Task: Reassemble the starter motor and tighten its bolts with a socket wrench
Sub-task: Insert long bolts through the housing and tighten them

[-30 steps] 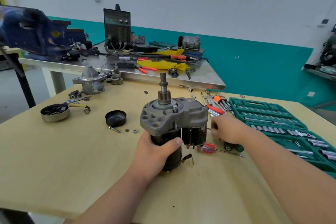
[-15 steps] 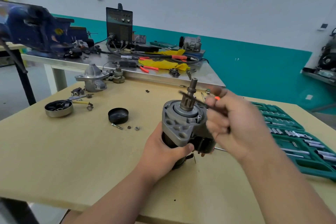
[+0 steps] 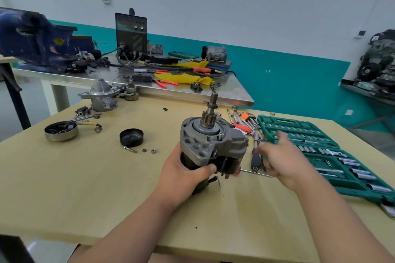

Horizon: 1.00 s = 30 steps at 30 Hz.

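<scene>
At frame centre we hold the starter motor upright, shaft up, our left hand grasping its dark body. Just right, our blurred right hand hovers with fingers spread, released, over loose tools beside the green socket set. Lower left, the surface runs wide to its near edge.

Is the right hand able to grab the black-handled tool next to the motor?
Probably yes: the right hand is open right beside the black-handled driver, which lies uncovered on the table beside the starter motor, with nothing between them.
</scene>
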Tool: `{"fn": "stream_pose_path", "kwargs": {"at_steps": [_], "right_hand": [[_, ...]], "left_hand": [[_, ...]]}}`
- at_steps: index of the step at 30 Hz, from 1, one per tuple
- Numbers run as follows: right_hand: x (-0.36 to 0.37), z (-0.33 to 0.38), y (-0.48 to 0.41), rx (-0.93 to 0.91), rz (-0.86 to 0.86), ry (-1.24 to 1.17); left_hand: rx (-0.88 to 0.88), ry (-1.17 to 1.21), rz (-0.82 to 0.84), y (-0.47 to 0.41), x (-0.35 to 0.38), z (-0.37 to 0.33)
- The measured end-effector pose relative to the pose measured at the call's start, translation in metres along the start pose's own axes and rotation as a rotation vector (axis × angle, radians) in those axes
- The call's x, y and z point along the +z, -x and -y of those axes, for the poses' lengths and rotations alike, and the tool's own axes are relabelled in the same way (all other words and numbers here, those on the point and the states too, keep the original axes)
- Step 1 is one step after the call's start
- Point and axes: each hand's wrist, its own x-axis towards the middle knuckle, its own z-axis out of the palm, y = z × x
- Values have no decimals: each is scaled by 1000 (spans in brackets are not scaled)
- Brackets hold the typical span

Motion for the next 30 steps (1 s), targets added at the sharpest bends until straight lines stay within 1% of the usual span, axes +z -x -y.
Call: {"fn": "stream_pose_path", "kwargs": {"at_steps": [1, 2, 3, 4, 5, 7, 9, 11, 13, 14, 16, 18, 20, 21, 24, 25, 27, 30], "right_hand": [[0, -6, -3, -39, -19, 191], [0, -8, -6, -77, -47, 254], [-1, -9, -7, -89, -62, 202], [-2, -8, -9, -64, -54, 62], [-3, -6, -8, -18, -15, -139], [-5, 0, -5, 89, 97, -588], [-9, 5, -1, 158, 227, -941], [-11, 10, 5, 146, 359, -1150], [-11, 16, 13, 94, 492, -1229], [-11, 18, 16, 53, 556, -1214], [-11, 25, 20, -65, 628, -1040], [-9, 34, 23, -197, 640, -814], [-4, 43, 26, -313, 622, -656], [-2, 46, 26, -379, 575, -564], [6, 60, 26, -608, 307, -162], [10, 67, 27, -668, 255, -73], [19, 81, 29, -737, 222, -27], [37, 101, 30, -765, 215, -48]], "left_hand": [[2, -4, -1, 1, 0, 0], [1, -9, -1, 1, 0, -1], [0, -16, 0, 1, 0, -1], [-1, -23, 1, 1, 0, 0], [0, -28, 1, 1, 0, 0], [4, -39, 3, 0, 0, 0], [1, -47, 1, 0, 0, 0], [2, -49, -3, 0, 0, -1], [1, -41, -3, 0, -1, -2], [-1, -33, -2, 0, -2, -3], [-7, -20, 13, 0, -6, -6], [-20, 9, 36, -2, -9, -7], [-71, 76, 27, -4, -12, -6], [-99, 110, 16, -5, -12, -5], [-147, 166, -4, -8, -14, -2], [-157, 175, -3, -8, -14, -2], [-175, 190, -4, -10, -14, 0], [-189, 210, 9, -12, -14, 1]]}}
